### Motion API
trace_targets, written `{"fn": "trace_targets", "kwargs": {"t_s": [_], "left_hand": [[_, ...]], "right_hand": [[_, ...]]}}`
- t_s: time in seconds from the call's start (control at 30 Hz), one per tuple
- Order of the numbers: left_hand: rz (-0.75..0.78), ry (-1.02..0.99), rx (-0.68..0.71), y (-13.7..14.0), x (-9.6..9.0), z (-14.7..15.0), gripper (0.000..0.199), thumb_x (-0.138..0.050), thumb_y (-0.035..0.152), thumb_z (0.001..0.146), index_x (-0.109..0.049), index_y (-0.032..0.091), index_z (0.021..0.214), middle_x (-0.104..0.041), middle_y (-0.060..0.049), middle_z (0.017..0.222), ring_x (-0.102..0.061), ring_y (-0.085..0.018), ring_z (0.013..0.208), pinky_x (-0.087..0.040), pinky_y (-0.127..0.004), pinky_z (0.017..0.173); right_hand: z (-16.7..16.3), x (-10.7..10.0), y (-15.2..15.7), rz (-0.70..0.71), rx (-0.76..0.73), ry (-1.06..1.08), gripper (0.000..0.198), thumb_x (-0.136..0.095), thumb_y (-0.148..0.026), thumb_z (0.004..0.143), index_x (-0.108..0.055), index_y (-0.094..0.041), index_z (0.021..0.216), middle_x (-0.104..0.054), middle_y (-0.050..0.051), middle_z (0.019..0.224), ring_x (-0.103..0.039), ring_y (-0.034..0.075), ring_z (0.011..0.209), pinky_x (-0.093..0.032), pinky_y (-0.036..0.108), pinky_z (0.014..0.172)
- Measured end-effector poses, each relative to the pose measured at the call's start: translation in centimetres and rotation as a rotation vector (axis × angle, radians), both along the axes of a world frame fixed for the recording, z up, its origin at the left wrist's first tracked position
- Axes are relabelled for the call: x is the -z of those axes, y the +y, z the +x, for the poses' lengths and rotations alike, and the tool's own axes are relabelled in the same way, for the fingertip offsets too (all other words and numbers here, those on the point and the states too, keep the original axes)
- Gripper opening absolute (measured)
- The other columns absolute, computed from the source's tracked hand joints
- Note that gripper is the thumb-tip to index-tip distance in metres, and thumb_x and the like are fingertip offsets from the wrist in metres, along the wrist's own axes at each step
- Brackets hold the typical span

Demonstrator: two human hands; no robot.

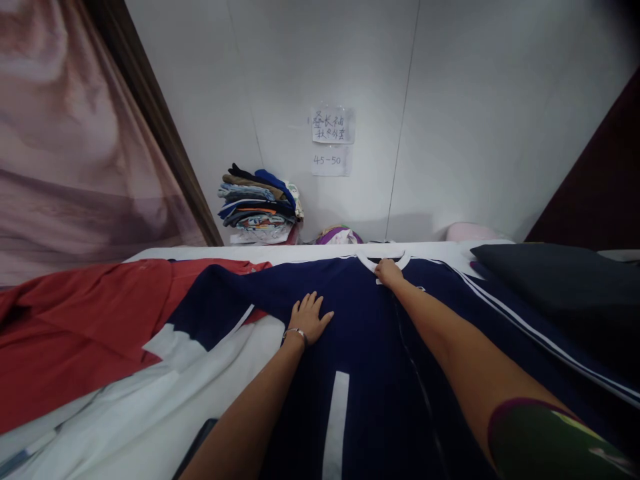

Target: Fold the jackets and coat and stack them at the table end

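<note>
A navy blue jacket [370, 347] with a white collar, white cuff and white sleeve stripes lies spread on the table, its front facing up. A zipper line runs down its middle. My left hand [307, 319], with a bracelet at the wrist, rests flat on the jacket's chest at the left, fingers spread. At the neckline my right hand [389, 272] is closed, with its fingers pinching the white collar [367, 262]. The jacket's left-lying sleeve [215, 303] bends down over red and white cloth.
A red garment [100, 320] and white cloth [150, 420] lie to the left. Dark folded cloth [550, 273] sits at the right. Behind the table stands a stack of folded clothes [260, 200]. Paper signs [333, 140] hang on the wall; a pink curtain [75, 133] is at the left.
</note>
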State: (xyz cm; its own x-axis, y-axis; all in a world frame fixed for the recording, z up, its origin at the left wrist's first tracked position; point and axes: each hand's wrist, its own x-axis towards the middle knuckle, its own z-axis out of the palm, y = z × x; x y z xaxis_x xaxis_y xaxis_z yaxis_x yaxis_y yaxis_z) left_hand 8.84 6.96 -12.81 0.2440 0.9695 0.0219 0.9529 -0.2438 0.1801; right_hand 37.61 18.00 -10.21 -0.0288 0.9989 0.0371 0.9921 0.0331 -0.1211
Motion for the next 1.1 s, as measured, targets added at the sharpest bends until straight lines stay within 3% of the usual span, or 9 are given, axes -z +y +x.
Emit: {"fn": "trace_targets", "kwargs": {"t_s": [0.2, 0.33, 0.43, 0.53, 0.67, 0.8, 0.97, 1.1], "left_hand": [[0.009, 0.011, -0.004, 0.1, -0.1, 0.1, 0.068, -0.029, 0.061, 0.088, -0.038, 0.018, 0.141, -0.026, -0.01, 0.152, -0.019, -0.025, 0.14, -0.015, -0.046, 0.113], [0.006, 0.035, -0.01, 0.2, -0.2, 0.1, 0.068, -0.029, 0.06, 0.088, -0.038, 0.018, 0.141, -0.026, -0.008, 0.152, -0.019, -0.025, 0.141, -0.016, -0.046, 0.113], [0.005, 0.059, -0.012, 0.3, -0.5, 0.2, 0.068, -0.029, 0.059, 0.088, -0.038, 0.017, 0.141, -0.026, -0.008, 0.152, -0.019, -0.025, 0.14, -0.017, -0.046, 0.113], [-0.011, 0.075, -0.009, 0.4, -0.9, 0.3, 0.068, -0.029, 0.058, 0.088, -0.037, 0.017, 0.141, -0.025, -0.008, 0.152, -0.019, -0.025, 0.141, -0.017, -0.046, 0.113], [-0.005, 0.082, -0.004, 0.5, -1.2, 0.3, 0.068, -0.029, 0.058, 0.088, -0.038, 0.016, 0.141, -0.026, -0.01, 0.152, -0.02, -0.026, 0.14, -0.018, -0.046, 0.112], [0.007, 0.084, 0.009, 0.6, -1.1, 0.4, 0.069, -0.027, 0.058, 0.088, -0.037, 0.015, 0.141, -0.025, -0.012, 0.152, -0.02, -0.027, 0.14, -0.019, -0.047, 0.111], [0.189, 0.162, 0.005, -0.3, -1.7, 0.6, 0.066, -0.029, 0.055, 0.088, -0.04, 0.015, 0.139, -0.025, -0.014, 0.152, -0.017, -0.03, 0.14, -0.015, -0.056, 0.109], [0.255, 0.275, 0.052, -2.0, -3.2, 2.2, 0.048, -0.035, 0.038, 0.09, -0.051, 0.015, 0.13, -0.031, -0.015, 0.149, -0.024, -0.03, 0.138, -0.011, -0.058, 0.108]], "right_hand": [[-0.7, -0.5, -1.6, -0.004, -0.062, -0.065, 0.032, -0.044, -0.029, 0.09, -0.071, -0.014, 0.1, -0.057, 0.016, 0.117, -0.049, 0.028, 0.111, -0.039, 0.034, 0.088], [0.1, -0.8, -4.0, -0.012, -0.108, -0.066, 0.033, -0.043, -0.035, 0.091, -0.067, -0.022, 0.108, -0.053, 0.01, 0.127, -0.042, 0.025, 0.121, -0.037, 0.034, 0.095], [3.0, -1.4, -6.5, -0.014, -0.064, -0.078, 0.033, -0.042, -0.035, 0.091, -0.064, -0.027, 0.114, -0.048, 0.006, 0.136, -0.035, 0.025, 0.129, -0.033, 0.039, 0.1], [7.9, -2.8, -9.8, -0.036, 0.054, -0.108, 0.034, -0.045, -0.034, 0.089, -0.062, -0.027, 0.118, -0.046, 0.007, 0.139, -0.033, 0.027, 0.132, -0.032, 0.043, 0.101], [15.3, -5.4, -16.5, -0.097, 0.242, -0.142, 0.039, -0.052, -0.031, 0.085, -0.059, -0.023, 0.123, -0.052, 0.012, 0.134, -0.045, 0.029, 0.124, -0.036, 0.045, 0.097], [20.1, -6.7, -25.8, -0.122, 0.333, -0.159, 0.045, -0.056, -0.032, 0.081, -0.057, -0.022, 0.125, -0.054, 0.013, 0.132, -0.049, 0.03, 0.121, -0.038, 0.046, 0.096], [22.7, -4.8, -37.4, 0.05, 0.334, -0.122, 0.057, -0.055, -0.035, 0.079, -0.048, -0.021, 0.134, -0.045, 0.014, 0.14, -0.043, 0.029, 0.128, -0.036, 0.043, 0.102], [23.5, -2.9, -43.2, 0.2, 0.329, -0.046, 0.057, -0.053, -0.03, 0.076, -0.049, -0.022, 0.133, -0.055, 0.012, 0.131, -0.051, 0.027, 0.12, -0.04, 0.04, 0.099]]}}
